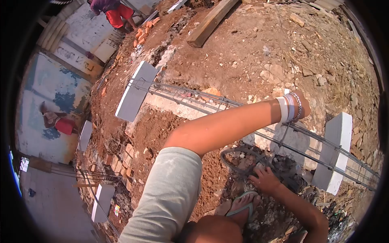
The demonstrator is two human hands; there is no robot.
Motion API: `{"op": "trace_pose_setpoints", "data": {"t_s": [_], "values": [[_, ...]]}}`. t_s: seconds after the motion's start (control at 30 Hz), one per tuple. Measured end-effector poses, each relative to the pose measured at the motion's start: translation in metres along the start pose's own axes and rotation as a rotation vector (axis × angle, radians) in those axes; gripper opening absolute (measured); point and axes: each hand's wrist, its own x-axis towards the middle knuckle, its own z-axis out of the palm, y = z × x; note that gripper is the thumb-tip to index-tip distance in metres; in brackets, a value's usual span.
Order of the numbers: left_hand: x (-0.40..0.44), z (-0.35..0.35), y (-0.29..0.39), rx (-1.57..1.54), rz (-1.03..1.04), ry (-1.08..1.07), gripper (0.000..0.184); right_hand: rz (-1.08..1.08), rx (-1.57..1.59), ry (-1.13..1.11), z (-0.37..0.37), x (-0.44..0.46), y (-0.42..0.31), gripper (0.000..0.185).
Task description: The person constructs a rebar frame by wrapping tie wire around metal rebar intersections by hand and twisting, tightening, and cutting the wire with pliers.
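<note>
My left hand [302, 105], with bands round the wrist, is over the long rebar frame [194, 98]; its fingers are hidden from view. Below, my right hand [266, 180] has its fingers spread over rubble, beside a loop of dark strap or wire [233, 162]. Whether it touches the loop cannot be made out. The rebar frame passes through a grey block or panel [135, 91] at the left and another [333, 154] at the right.
A wooden beam [212, 22] lies on the dirt at the top. Two other people, one bending [115, 14] and one by the painted wall [60, 121], are at the left. Orange bricks [142, 35] lie near the first. A sandalled foot [243, 206] is at the bottom.
</note>
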Motion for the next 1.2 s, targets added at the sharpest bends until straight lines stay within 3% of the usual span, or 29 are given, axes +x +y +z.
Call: {"op": "trace_pose_setpoints", "data": {"t_s": [0.1,0.2,0.33,0.53,0.63,0.7,0.8,0.9,1.0,1.1,1.2], "values": [[-0.002,-0.005,0.003,-0.014,-0.024,0.015,0.031,-0.041,-0.026,0.189,-0.002,-0.012,0.005,0.054],[0.002,-0.004,0.004,-0.007,-0.023,0.007,0.029,0.041,0.103,0.161,0.013,-0.005,0.005,0.056],[-0.006,-0.001,0.003,-0.039,-0.041,0.041,0.033,0.125,0.265,0.085,-0.034,0.016,0.018,0.054],[-0.013,-0.001,0.005,0.066,-0.004,0.04,0.027,0.142,0.171,-0.088,-0.02,0.063,0.033,0.031],[-0.026,-0.008,0.007,0.093,0.017,0.015,0.015,0.089,0.089,-0.24,-0.031,0.078,0.038,0.025],[-0.02,0.022,-0.002,0.13,0.028,0.221,0.007,0.036,0.082,-0.344,-0.05,0.071,0.042,0.03],[-0.021,0.03,-0.006,0.184,0.06,0.425,0.007,0.269,0.408,-0.709,-0.115,0.062,0.026,0.05],[-0.019,0.038,-0.004,0.199,0.059,0.535,0.007,0.385,0.576,-0.534,-0.089,0.045,0.02,0.056],[-0.032,0.041,0.0,0.241,0.002,0.818,0.004,0.488,0.756,-0.408,-0.067,0.027,0.011,0.059],[-0.039,0.051,0.016,0.131,-0.207,1.017,0.019,0.458,0.614,-0.28,-0.01,0.02,-0.001,0.058],[-0.04,0.066,0.028,-0.116,-0.383,1.079,0.042,0.641,0.64,-0.228,-0.009,0.015,-0.026,0.05]]}}
